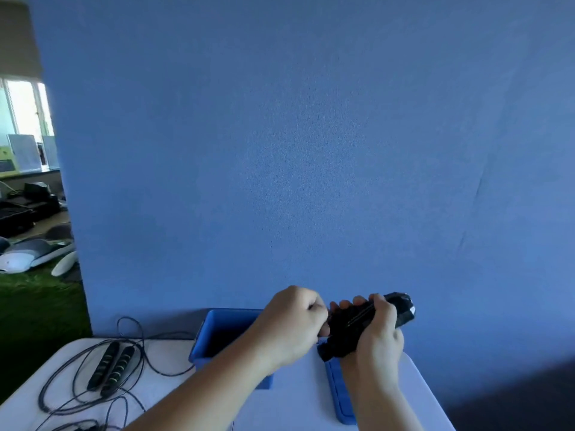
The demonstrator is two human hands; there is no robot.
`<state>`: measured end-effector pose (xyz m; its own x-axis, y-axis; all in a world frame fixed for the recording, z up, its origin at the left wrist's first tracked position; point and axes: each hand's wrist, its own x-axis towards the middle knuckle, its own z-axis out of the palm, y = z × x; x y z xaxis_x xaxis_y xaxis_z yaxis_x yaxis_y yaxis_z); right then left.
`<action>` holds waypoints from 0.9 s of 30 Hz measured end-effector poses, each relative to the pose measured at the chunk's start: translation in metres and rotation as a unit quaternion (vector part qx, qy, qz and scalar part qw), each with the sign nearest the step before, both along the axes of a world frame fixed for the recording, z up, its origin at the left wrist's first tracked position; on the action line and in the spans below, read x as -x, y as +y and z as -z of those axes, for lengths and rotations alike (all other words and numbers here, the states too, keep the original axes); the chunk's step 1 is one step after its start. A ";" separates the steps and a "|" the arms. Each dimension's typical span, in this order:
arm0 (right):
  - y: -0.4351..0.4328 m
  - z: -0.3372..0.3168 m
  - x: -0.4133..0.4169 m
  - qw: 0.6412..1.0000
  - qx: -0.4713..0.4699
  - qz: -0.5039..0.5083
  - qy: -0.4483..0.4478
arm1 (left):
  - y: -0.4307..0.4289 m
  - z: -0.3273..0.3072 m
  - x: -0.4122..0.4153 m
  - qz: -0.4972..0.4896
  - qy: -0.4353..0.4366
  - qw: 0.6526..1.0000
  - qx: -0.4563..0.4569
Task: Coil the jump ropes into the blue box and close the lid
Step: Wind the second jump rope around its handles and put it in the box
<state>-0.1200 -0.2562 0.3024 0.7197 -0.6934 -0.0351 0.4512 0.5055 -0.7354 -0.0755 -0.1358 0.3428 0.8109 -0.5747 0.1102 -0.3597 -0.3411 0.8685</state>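
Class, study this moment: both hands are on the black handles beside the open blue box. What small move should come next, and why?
Probably lower the black handles, wrapped with cord and held by the right hand and left hand, into the blue box: it stands open just left, its lid lying aside.

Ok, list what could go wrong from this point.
The cord wound round the handles in the right hand could spring loose if the left hand lets go. The loose rope on the table sprawls in tangled loops and may knot when lifted.
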 end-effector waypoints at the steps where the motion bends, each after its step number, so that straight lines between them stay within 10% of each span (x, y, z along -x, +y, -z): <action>1: 0.000 0.000 -0.001 1.000 0.009 0.006 -0.008 | -0.001 0.002 0.005 -0.001 -0.021 1.000 0.000; 27: 0.016 -0.042 -0.014 0.991 -0.045 -0.026 -0.126 | -0.004 0.045 0.022 -0.062 0.139 0.961 0.229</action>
<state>-0.1059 -0.2402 0.3442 0.7487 -0.6568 0.0902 0.5860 0.5920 -0.5533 -0.0974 -0.1397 0.2978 0.9051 -0.4139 0.0980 -0.0736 0.0746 0.9945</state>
